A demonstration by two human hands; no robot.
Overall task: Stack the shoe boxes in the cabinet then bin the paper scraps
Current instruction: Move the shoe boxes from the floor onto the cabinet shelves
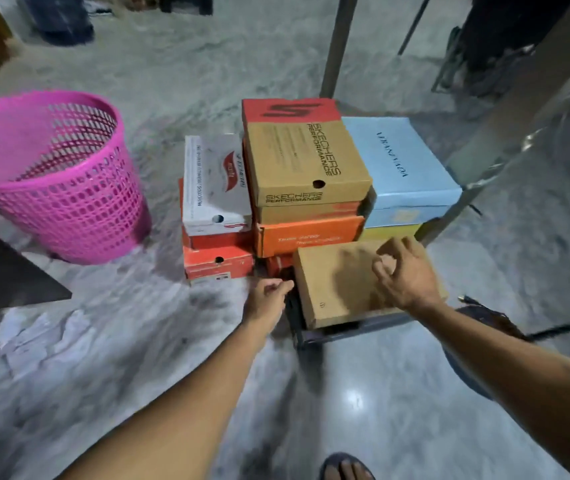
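Reaching out over the nearest plain brown box (339,289), the right hand (404,275) hovers above its lid with fingers loosely curled, gripping nothing as far as I can see. Its shadow falls on the cardboard right under it. The left hand (268,299) sits just off that box's left edge, fingers bent in a bit, also holding nothing; whether it touches the box or the dark thing beneath, I honestly can't tell.

That brown box lies flat and tilted slightly, resting on a dark low frame (345,332) on the floor. Behind it is the pile of shoe boxes: a tan Skechers Performance box (306,164) with a red end on top in the middle, an orange box (311,237) under it, a light blue box (404,164) to the right over a yellow one (390,233), and a white box with red print (216,185) on the left, stacked on two red-orange boxes (219,263). All look closed and a little scuffed.

Left of the pile stands a pink perforated plastic bin (58,178), upright. Crumpled whitish paper scraps (30,337) lie on the grey marbled floor (380,427) in front of the bin, well apart from both hands. A sandalled foot (345,467) shows at the bottom edge.
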